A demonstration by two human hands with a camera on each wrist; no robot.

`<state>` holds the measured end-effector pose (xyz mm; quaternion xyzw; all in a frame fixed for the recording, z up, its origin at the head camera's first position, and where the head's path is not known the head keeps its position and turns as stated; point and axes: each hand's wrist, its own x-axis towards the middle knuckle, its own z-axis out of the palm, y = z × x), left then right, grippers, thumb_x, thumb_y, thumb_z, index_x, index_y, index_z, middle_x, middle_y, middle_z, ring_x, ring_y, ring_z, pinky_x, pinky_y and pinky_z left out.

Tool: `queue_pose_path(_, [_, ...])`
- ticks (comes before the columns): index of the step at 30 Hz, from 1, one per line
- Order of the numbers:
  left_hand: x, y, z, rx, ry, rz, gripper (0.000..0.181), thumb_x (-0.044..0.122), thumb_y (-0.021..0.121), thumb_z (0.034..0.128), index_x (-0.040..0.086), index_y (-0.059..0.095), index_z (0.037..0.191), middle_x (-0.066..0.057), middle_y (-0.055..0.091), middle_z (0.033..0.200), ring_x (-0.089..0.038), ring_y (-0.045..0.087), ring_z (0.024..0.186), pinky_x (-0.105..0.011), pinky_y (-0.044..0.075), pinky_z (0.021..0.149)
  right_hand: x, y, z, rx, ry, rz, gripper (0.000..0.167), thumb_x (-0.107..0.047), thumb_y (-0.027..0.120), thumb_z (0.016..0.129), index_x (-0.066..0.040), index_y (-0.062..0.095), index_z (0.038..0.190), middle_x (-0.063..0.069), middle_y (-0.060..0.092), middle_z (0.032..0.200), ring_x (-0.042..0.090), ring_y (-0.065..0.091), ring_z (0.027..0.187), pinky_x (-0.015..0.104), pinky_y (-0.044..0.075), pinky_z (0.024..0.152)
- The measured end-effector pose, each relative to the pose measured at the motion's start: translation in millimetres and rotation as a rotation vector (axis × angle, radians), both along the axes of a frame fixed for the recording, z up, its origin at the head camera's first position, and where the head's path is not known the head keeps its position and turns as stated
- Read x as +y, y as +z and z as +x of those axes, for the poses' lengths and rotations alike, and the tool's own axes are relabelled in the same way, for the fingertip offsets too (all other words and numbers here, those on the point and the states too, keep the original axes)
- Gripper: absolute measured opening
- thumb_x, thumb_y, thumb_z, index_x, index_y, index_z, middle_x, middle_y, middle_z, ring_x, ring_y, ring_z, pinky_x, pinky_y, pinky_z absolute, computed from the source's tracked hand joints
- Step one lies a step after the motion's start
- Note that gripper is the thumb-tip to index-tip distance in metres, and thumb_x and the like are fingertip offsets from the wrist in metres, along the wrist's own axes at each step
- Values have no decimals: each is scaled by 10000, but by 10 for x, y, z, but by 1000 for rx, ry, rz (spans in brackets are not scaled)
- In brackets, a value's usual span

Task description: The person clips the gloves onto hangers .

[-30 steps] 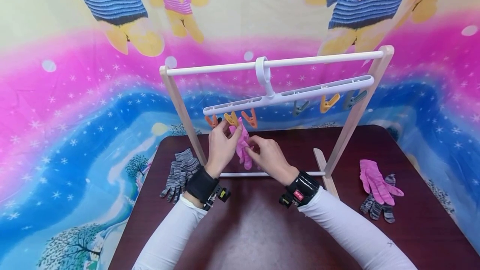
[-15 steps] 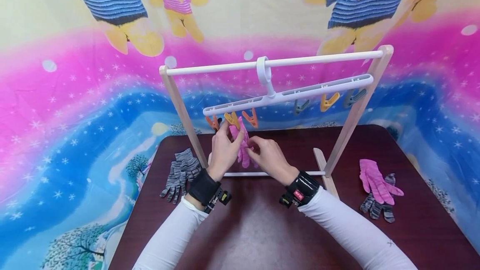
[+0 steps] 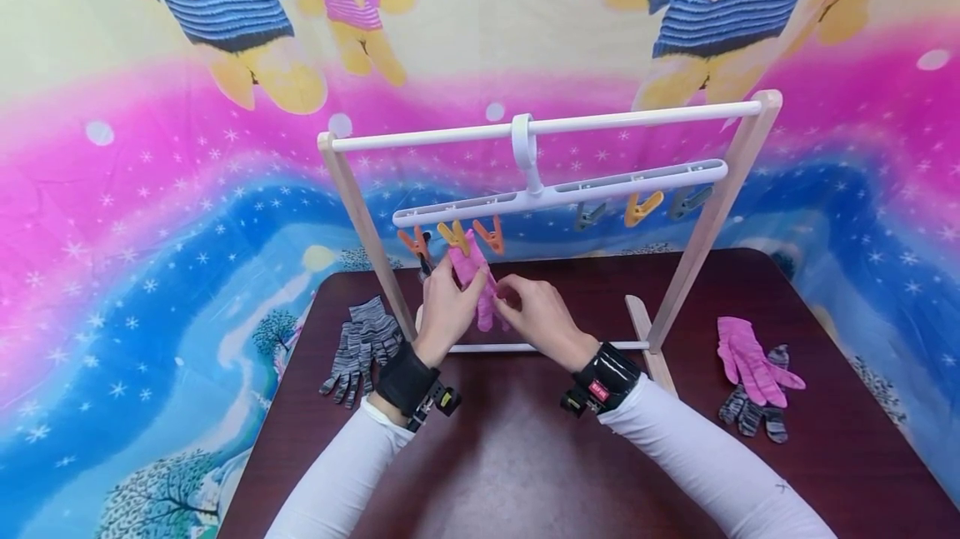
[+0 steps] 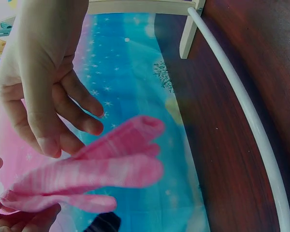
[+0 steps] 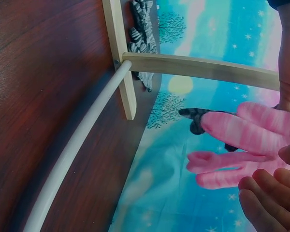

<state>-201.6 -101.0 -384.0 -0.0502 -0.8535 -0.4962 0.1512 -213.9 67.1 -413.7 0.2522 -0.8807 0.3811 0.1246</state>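
In the head view, a pink glove (image 3: 462,262) hangs at a yellow clothespin (image 3: 453,236) on the left half of a white hanger (image 3: 600,191). My left hand (image 3: 445,306) holds the glove from its left side, below the clothespin. My right hand (image 3: 546,312) pinches the glove's right edge. The left wrist view shows the pink glove's fingers (image 4: 111,171) spread apart, with my right hand (image 4: 36,72) above. Behind my left fingers, a dark glove (image 3: 426,260) hangs under the leftmost orange clothespin (image 3: 412,241); its fingers (image 5: 197,121) show in the right wrist view.
Another orange clothespin (image 3: 489,236) sits to the right of the yellow one. A wooden stand with a white rod (image 3: 645,118) carries the hanger. Striped gloves (image 3: 362,347) lie on the table's left; a pink glove (image 3: 753,364) overlaps a striped glove (image 3: 750,418) at right.
The hanger has swung and tilts less, its right end lower and its left end slightly further left. My left hand sits slightly lower on the pink glove, baring more of it below the clothespin.
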Motion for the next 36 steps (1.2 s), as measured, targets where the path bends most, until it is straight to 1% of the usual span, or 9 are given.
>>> queue_pose_path(4, [-16,-21,17,-1,16,-27,284,313,681,959,103,613,1138,-74,695,812,-135,614,625,-275,437,496,22,-35,7,-18,-11,20,152,-176,743,914,-80,738,1031,1,730,773,85,636,677,263,508,626])
queue_pose_path(9, [-46,-60,42,-27,31,-47,298,345,676,961,104,617,1125,-69,683,808,-129,600,633,-273,424,505,49,-83,22,-50,-32,42,193,-185,760,904,-81,738,1064,41,760,863,147,679,734,300,548,665])
queue_pose_path(13, [-70,-85,66,-45,51,-64,314,380,675,957,109,616,1103,-67,685,804,-149,657,671,-278,454,531,66,-104,34,-47,-43,54,201,-201,765,901,-89,737,1065,51,760,876,182,689,747,314,543,662])
queue_pose_path(17, [-89,-108,86,-47,48,-64,321,387,676,956,108,611,1100,-62,716,836,-159,707,717,-282,491,558,81,-113,63,-41,-50,73,209,-234,766,901,-96,740,1056,30,753,860,166,678,735,299,524,646])
queue_pose_path(24, [-127,-186,121,-71,34,-54,385,342,684,958,106,597,1250,-88,712,832,-140,645,609,-268,462,505,112,-181,111,-29,-67,128,182,-276,755,907,-137,740,1024,-18,716,792,109,603,667,280,458,591])
queue_pose_path(29, [-134,-246,142,-67,48,-68,466,315,696,945,120,584,1354,-86,742,975,-152,685,716,-296,539,615,143,-215,139,-36,-77,138,189,-296,744,913,-144,738,1026,8,729,800,96,572,650,289,445,580])
queue_pose_path(32, [-134,-284,164,-66,46,-61,503,319,697,945,126,568,1391,-73,741,1104,-153,709,825,-327,587,715,158,-226,153,-42,-75,133,199,-297,742,915,-137,738,1034,40,749,828,111,573,647,300,448,578])
queue_pose_path(34, [-134,-307,181,-63,44,-61,517,325,699,943,134,563,1404,-67,740,1120,-155,708,829,-331,590,720,168,-234,160,-41,-76,135,205,-300,741,915,-135,738,1036,44,754,838,109,576,648,301,449,576])
queue_pose_path(36, [-135,-329,197,-52,42,-72,511,327,699,942,138,568,1399,-55,742,1109,-139,696,815,-304,576,711,179,-243,164,-43,-78,138,216,-300,742,916,-126,741,1045,44,757,847,106,576,648,298,448,575])
